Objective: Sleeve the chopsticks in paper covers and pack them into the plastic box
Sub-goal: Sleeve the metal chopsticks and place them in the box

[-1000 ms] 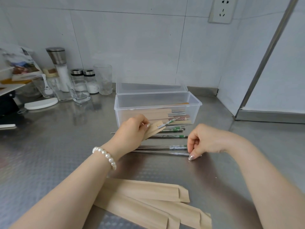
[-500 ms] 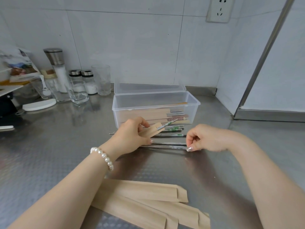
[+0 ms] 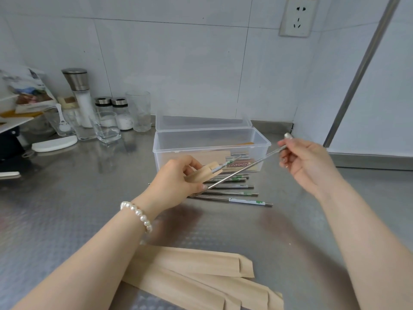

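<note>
Your left hand (image 3: 176, 180) grips a tan paper sleeve (image 3: 202, 174), thumb and fingers curled round it, with one chopstick (image 3: 220, 167) already poking out of its open end toward the box. Your right hand (image 3: 306, 162) pinches the top end of a bare metal chopstick (image 3: 241, 170) between thumb and fingertips (the index finger is raised clear of it). That stick slants down from your right-hand grip to your left hand, its tip at your left thumb, just below the sleeve mouth; whether the tip has entered the paper is hard to tell from this angle.

Directly beneath the slanted stick, the loose metal chopsticks (image 3: 232, 193) lie in a rough row on the steel counter (image 3: 67, 209), some with green-printed white bands. Just beyond your left-hand grip stands the clear plastic box (image 3: 211, 142), lid tipped back against the wall, with sleeved pairs lying inside. Nearer to you than both hands, a fan of empty paper sleeves (image 3: 196, 271) rests flat on the counter, partly under your left forearm, which wears a pearl bracelet (image 3: 137, 214). Far off to the left of your left hand stand a salt grinder (image 3: 80, 95), two shakers (image 3: 112, 108) and some glasses (image 3: 138, 110).
</note>
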### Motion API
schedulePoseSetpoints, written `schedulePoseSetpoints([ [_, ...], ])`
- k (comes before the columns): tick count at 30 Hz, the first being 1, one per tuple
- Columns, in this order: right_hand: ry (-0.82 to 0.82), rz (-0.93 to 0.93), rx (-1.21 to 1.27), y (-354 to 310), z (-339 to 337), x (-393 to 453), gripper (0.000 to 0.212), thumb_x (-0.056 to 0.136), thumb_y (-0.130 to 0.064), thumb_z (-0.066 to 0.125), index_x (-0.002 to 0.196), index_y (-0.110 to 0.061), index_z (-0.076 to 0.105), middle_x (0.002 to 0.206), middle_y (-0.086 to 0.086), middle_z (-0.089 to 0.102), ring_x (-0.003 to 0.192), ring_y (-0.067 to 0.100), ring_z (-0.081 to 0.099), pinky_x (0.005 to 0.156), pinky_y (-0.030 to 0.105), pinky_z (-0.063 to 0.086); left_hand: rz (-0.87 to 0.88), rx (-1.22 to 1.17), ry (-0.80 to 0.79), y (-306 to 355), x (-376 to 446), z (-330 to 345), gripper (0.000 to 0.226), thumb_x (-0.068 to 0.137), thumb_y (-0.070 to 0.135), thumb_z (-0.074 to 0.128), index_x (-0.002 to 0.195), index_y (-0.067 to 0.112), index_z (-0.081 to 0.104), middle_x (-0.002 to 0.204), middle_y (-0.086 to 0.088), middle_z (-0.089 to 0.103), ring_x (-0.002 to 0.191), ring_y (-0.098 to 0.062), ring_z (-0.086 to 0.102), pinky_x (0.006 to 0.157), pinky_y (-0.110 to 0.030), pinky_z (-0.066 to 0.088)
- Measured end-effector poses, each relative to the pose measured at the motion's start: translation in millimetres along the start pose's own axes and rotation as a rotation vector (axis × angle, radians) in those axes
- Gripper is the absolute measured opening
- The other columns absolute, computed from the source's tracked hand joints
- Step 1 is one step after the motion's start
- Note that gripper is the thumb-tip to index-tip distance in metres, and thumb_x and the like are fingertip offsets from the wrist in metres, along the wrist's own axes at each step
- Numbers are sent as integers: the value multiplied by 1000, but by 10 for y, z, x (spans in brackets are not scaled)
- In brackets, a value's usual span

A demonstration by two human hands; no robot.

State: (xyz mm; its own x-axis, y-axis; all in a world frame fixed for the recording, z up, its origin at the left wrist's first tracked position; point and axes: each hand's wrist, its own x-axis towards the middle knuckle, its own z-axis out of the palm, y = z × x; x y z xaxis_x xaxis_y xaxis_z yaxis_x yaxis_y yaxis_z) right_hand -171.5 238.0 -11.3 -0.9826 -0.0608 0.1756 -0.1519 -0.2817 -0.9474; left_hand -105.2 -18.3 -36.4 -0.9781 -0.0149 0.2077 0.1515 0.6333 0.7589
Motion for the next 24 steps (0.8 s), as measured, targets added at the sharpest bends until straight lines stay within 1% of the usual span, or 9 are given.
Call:
schedulePoseSetpoints([
  [2, 146, -46, 95, 20, -95, 56, 27, 94, -20, 49, 71, -7, 57, 43, -4, 47, 41, 7, 43, 40, 16, 31, 7, 9, -9, 6, -5, 8, 33, 66, 17, 80, 82, 33, 55, 80, 3, 58, 59, -8, 48, 60, -24, 45],
  [3, 211, -61, 136, 19, -139, 74, 28, 95, -23, 49, 72, -8, 54, 41, -6, 44, 40, 7, 40, 40, 16, 29, 11, 13, -12, 10, -9, 10, 34, 66, 17, 80, 80, 34, 54, 79, 4, 57, 61, -7, 48, 63, -26, 45],
  [6, 358, -90, 203, 9, -232, 114, 33, 95, -31, 48, 69, -12, 49, 39, -7, 37, 37, 6, 33, 39, 17, 22, 20, 42, -18, 14, -18, 23, 35, 65, 17, 81, 81, 33, 55, 76, 10, 54, 63, -4, 46, 62, -21, 41],
  [8, 418, -108, 214, -3, -262, 127, 35, 95, -34, 47, 67, -13, 46, 38, -6, 35, 35, 7, 29, 38, 17, 19, 16, 61, -15, 12, -17, 31, 34, 64, 17, 81, 86, 29, 58, 76, 11, 54, 65, -7, 48, 65, -24, 45],
  [10, 444, -113, 233, -8, -294, 140, 36, 95, -35, 46, 67, -14, 44, 37, -6, 33, 34, 7, 26, 37, 17, 17, 7, 65, -13, 4, -15, 31, 34, 64, 15, 81, 88, 27, 60, 76, 11, 55, 67, -11, 52, 70, -34, 53],
  [12, 453, -90, 245, -13, -318, 147, 36, 95, -36, 46, 66, -14, 43, 37, -6, 31, 34, 8, 25, 37, 16, 17, 3, 73, -20, 2, -22, 30, 34, 64, 13, 80, 89, 26, 61, 76, 11, 57, 65, -13, 57, 71, -41, 55],
  [14, 456, -76, 233, -12, -318, 148, 36, 95, -36, 46, 67, -14, 42, 36, -6, 31, 34, 8, 26, 38, 17, 17, 10, 99, -27, 5, -28, 29, 34, 64, 13, 80, 89, 26, 61, 77, 10, 58, 64, -14, 59, 70, -39, 55],
  [18, 445, -104, 222, 10, -261, 125, 36, 96, -34, 45, 67, -13, 45, 35, -5, 35, 34, 8, 29, 38, 17, 18, 33, 122, -60, 24, -37, 43, 35, 66, 11, 78, 83, 32, 57, 77, 10, 57, 57, -16, 63, 64, -29, 53],
  [24, 418, -92, 137, 14, -208, 113, 35, 95, -32, 48, 67, -12, 48, 36, -5, 37, 35, 9, 31, 39, 18, 20, 53, 126, -64, 35, -46, 56, 35, 66, 11, 79, 82, 33, 57, 73, 11, 57, 54, -13, 60, 64, -29, 53],
])
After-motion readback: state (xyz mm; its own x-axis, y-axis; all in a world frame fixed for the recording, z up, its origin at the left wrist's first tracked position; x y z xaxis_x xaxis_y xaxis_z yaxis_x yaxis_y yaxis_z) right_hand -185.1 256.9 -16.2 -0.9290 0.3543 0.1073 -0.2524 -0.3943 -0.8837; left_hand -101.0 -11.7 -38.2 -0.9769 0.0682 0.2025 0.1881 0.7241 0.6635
